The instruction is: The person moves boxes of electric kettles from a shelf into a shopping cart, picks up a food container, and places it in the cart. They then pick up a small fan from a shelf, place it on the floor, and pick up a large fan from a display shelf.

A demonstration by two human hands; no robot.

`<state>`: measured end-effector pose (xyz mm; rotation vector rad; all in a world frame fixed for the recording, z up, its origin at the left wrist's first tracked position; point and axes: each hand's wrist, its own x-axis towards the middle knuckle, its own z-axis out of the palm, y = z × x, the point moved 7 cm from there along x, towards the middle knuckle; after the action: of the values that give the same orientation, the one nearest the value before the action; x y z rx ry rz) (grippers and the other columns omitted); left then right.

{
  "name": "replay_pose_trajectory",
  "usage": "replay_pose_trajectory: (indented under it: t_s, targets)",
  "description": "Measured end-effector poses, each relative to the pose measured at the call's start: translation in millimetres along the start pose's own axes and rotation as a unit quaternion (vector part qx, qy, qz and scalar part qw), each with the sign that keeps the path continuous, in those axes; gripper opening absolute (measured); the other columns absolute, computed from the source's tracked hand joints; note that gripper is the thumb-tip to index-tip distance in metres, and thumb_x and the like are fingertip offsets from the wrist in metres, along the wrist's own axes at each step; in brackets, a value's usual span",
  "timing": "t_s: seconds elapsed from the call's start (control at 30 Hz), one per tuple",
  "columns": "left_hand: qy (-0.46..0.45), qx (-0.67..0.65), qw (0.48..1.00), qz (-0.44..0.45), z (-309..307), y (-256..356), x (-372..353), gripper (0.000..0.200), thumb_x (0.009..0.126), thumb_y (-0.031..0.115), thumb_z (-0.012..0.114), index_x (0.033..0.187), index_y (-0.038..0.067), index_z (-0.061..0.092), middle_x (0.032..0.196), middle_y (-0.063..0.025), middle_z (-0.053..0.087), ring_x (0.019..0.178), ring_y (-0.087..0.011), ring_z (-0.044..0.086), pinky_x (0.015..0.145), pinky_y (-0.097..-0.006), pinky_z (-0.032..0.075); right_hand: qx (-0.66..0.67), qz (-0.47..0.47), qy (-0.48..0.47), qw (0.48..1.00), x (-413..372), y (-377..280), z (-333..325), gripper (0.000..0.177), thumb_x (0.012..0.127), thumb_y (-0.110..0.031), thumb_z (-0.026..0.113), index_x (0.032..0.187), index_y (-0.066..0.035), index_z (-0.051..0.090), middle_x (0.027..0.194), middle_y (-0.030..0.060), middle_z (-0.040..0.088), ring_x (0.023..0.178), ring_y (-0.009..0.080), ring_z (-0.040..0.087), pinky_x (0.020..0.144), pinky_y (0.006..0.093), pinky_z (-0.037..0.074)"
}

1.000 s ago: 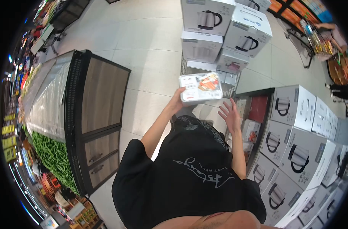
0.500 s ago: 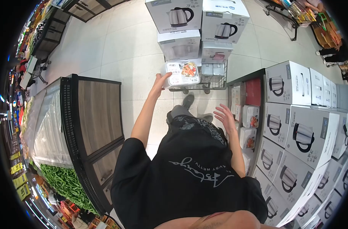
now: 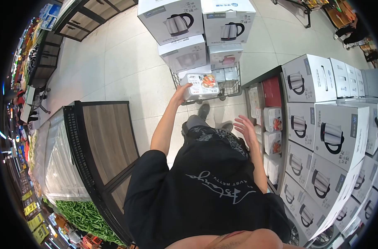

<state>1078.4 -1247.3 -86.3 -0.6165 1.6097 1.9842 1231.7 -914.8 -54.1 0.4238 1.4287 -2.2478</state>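
Note:
My left hand (image 3: 180,94) grips the left side of a white package (image 3: 201,86) with a food picture on its label. That package is at the near end of a wire cart (image 3: 234,89), which carries several kettle boxes (image 3: 172,20) stacked ahead of me. Smaller grey boxes (image 3: 225,74) lie in the cart just beyond the package. Raised over my right side, my right hand (image 3: 246,129) has its fingers spread and holds nothing. It is nearest to a low shelf on the right holding similar white packages (image 3: 273,119).
Kettle boxes (image 3: 330,133) are piled high along the right. To the left stands a wood-panelled display counter (image 3: 110,137) with green peppers (image 3: 87,218) and plastic sheeting (image 3: 58,166). A person in dark clothes (image 3: 354,31) is at the far upper right.
The cart and its boxes appear slightly further left in view. The package sits a little lower, with my left hand still on it. My right hand is nearly unchanged.

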Motion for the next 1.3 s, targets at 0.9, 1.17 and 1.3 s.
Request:
replay_pose_trajectory:
  t_s: [0.9, 1.17, 1.3]
  targets:
    - [-0.008, -0.012, 0.998, -0.059, -53, -60, 86, 0.055, 0.077, -0.008, 0.056, 0.125, 0.001, 0.031, 0.123, -0.0179, 0.049, 0.113, -0.0352, 0.051, 0.086, -0.0534, 0.047, -0.022, 0.007, 0.013, 1.0, 23, -6, 23, 0.041, 0.091, -0.028, 0.051, 0.125, -0.006, 0.048, 0.114, 0.0107, 0.058, 0.102, 0.0188, 0.058, 0.087, 0.0306, 0.045]
    - [0.019, 0.255, 0.965, -0.064, -44, -33, 72, 0.048, 0.08, 0.01, 0.061, 0.124, 0.002, 0.041, 0.121, -0.0166, 0.052, 0.107, -0.0315, 0.055, 0.082, -0.0474, 0.048, -0.022, 0.009, 0.022, 0.999, 24, 0, 20, 0.043, 0.091, -0.029, 0.052, 0.126, -0.004, 0.046, 0.116, 0.0126, 0.057, 0.106, 0.0224, 0.057, 0.091, 0.034, 0.044]
    - [0.022, 0.31, 0.949, -0.059, -38, -27, 78, 0.052, 0.078, 0.013, 0.059, 0.124, -0.002, 0.04, 0.123, -0.0214, 0.05, 0.114, -0.0358, 0.049, 0.083, -0.0533, 0.046, -0.024, 0.006, 0.021, 0.999, 23, -3, 24, 0.042, 0.09, -0.029, 0.053, 0.125, -0.005, 0.048, 0.115, 0.0117, 0.058, 0.102, 0.0201, 0.058, 0.088, 0.0317, 0.045]
